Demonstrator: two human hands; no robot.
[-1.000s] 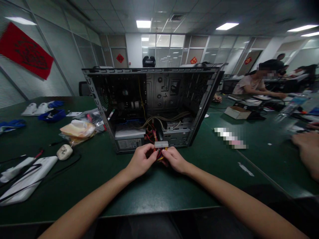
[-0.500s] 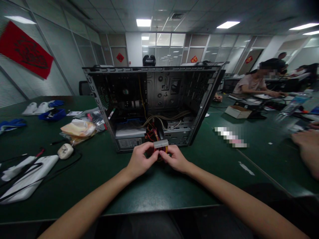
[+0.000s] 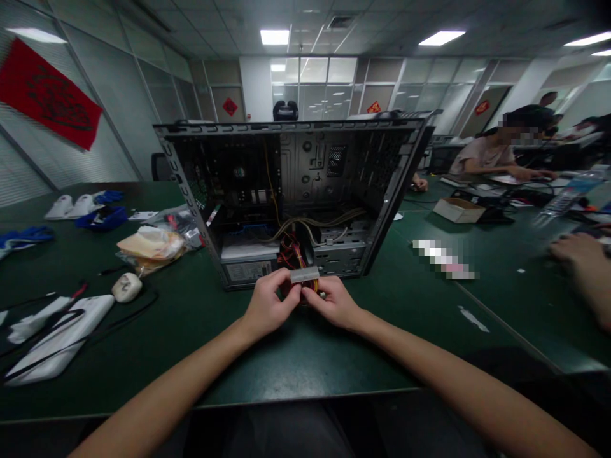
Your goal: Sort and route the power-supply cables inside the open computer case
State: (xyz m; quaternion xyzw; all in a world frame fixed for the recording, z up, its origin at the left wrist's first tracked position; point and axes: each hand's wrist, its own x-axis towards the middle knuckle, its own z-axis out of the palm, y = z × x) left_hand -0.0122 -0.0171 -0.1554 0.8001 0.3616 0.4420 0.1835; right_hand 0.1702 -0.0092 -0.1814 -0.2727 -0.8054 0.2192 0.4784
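Observation:
An open computer case (image 3: pixel 305 125) stands on the green table, its inside facing me. From its lower part a bundle of coloured wires (image 3: pixel 292 251) runs out to a pale, wide connector (image 3: pixel 304 275) in front of the case. My left hand (image 3: pixel 272 300) pinches the wires at the connector's left side. On the right side my right hand (image 3: pixel 335 300) grips the same wires just below the connector. The fingertips of both hands nearly meet. The metal power supply (image 3: pixel 248 270) sits in the case's lower left.
Left on the table (image 3: pixel 191 356) are a plastic bag (image 3: pixel 153 247), a round white object (image 3: pixel 126 287), a white power strip or box with cables (image 3: pixel 62 343) and blue gloves (image 3: pixel 26 237). Rightward are an open carton (image 3: pixel 458 210), a bottle (image 3: pixel 570 194), another person's hand (image 3: pixel 582 254) and a seated person (image 3: pixel 496 152).
My hands and the connector have shifted very slightly left and the connector is tilted a little differently. The other person's hand at the right edge has moved slightly up and left.

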